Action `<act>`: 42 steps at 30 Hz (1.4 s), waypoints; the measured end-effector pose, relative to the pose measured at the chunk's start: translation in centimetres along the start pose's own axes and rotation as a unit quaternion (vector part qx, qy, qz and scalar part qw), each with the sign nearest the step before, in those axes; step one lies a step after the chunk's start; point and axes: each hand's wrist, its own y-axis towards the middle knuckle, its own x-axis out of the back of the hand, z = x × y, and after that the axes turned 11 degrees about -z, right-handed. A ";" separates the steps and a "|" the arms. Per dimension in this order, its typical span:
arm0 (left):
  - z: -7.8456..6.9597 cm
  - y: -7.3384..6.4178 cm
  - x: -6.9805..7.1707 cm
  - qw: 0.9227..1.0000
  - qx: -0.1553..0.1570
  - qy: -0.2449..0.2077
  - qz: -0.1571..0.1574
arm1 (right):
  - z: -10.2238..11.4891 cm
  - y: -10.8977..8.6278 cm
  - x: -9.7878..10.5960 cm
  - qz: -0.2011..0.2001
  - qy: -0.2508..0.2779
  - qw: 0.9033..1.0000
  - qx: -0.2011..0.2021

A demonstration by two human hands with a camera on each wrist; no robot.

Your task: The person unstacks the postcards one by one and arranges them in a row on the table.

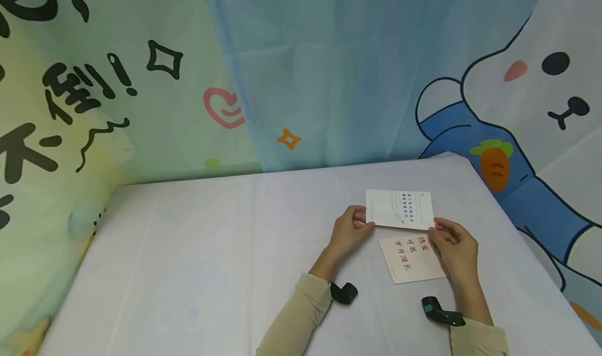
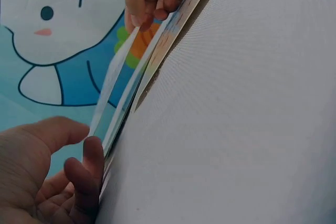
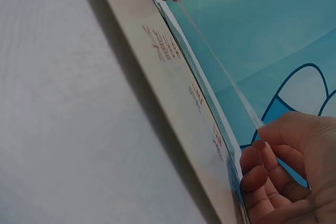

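Note:
A white card [image 1: 400, 209] with small dark printed characters is held level by both hands at its near corners. My left hand [image 1: 349, 231] pinches its left corner between thumb and fingers. On the right corner, my right hand [image 1: 457, 246] pinches the card the same way. Edge-on, the thin card [image 2: 111, 77] spans the two hands in the left wrist view. Nearer me on the table lies a cream card [image 1: 409, 262] with reddish handwritten-style characters, partly covered by the right hand. Another pale edge [image 3: 210, 98] shows under the held card in the right wrist view; its kind is unclear.
A white cloth covers the table [image 1: 197, 251]. Behind it hangs a printed backdrop [image 1: 329, 84] with a cartoon bear and lettering. Black devices [image 1: 345, 293] sit at both wrists, beside beige sleeves.

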 end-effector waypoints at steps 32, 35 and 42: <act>-0.4 -0.2 0.8 1.000 0.007 -0.014 0.004 | 0.7 -1.1 -0.1 0.003 0.036 0.998 0.054; -0.6 -0.3 1.1 1.000 0.008 -0.015 0.005 | 0.7 -1.2 -0.2 0.002 0.046 0.998 0.053; -0.6 -0.7 1.9 1.000 0.003 -0.010 0.003 | 1.0 -1.7 -0.5 0.008 0.061 0.996 0.060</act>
